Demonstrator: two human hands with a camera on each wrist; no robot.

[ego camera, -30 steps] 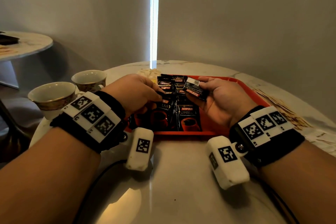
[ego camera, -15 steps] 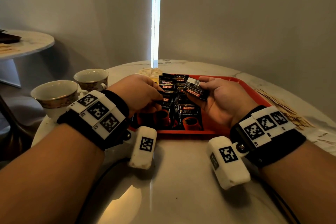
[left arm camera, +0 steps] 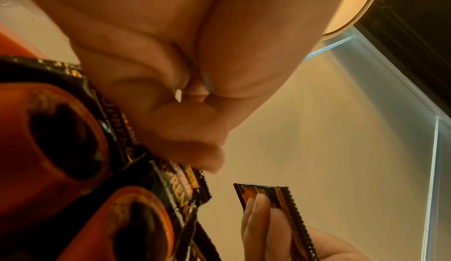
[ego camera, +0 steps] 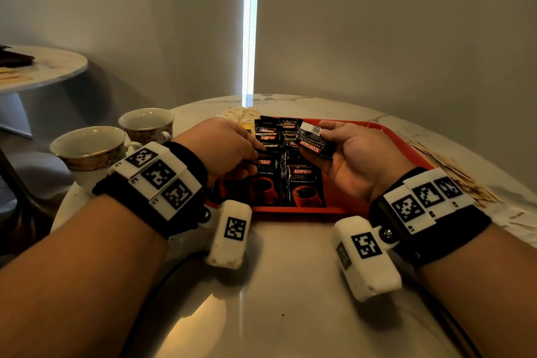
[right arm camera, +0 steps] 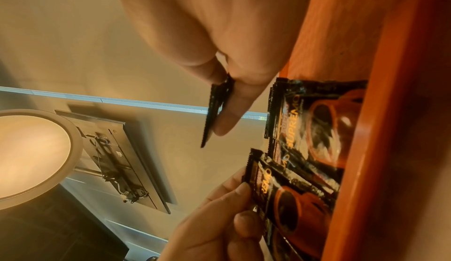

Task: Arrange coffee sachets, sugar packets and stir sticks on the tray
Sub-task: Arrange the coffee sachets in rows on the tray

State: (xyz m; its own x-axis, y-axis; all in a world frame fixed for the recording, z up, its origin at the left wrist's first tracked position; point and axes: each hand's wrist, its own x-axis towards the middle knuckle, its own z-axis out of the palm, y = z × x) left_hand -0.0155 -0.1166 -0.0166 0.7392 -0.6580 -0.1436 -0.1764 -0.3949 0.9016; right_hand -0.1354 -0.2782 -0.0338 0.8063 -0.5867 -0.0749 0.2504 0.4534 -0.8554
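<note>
We see the right hand point(ego camera: 353, 160) at centre right of the head view pinching a glossy black foil sachet point(ego camera: 312, 141) between thumb and fingers, its long axis tilted from upper left to lower right, above the red plastic tray point(ego camera: 406, 151). The left hand point(ego camera: 223, 145) pinches the top edge of another sachet point(right arm camera: 280, 193) among the flat, serrated-edged packets point(ego camera: 303, 183) lying lengthwise, tops toward the upper frame, on the tray.

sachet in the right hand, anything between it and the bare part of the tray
Nothing visible. The right hand pinches one coffee sachet above the red tray; the tray's right side is bare, and the laid sachets sit left of it.
</note>
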